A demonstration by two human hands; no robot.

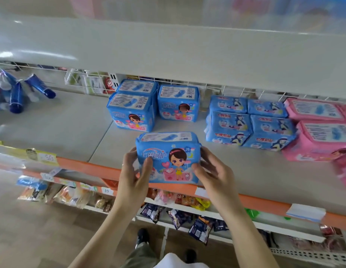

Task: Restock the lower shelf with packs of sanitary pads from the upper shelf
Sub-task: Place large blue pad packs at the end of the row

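A pack of sanitary pads (168,157) stands at the shelf's (71,122) front edge, between two hands; three more packs (152,101) behind it, stacked packs (249,120) to their right, tubes (23,93) far left

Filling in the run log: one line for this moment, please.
step: placing | item: blue pad pack | left hand: holds pack | right hand: holds pack | place: shelf front edge

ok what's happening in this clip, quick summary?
A person is stocking a store shelf. Both hands grip one blue pad pack by its ends, left hand and right hand, holding it upright at the shelf's front edge. Behind it stand three matching blue packs. To the right are stacked lighter blue packs and pink packs. Blue tubes lie far left.
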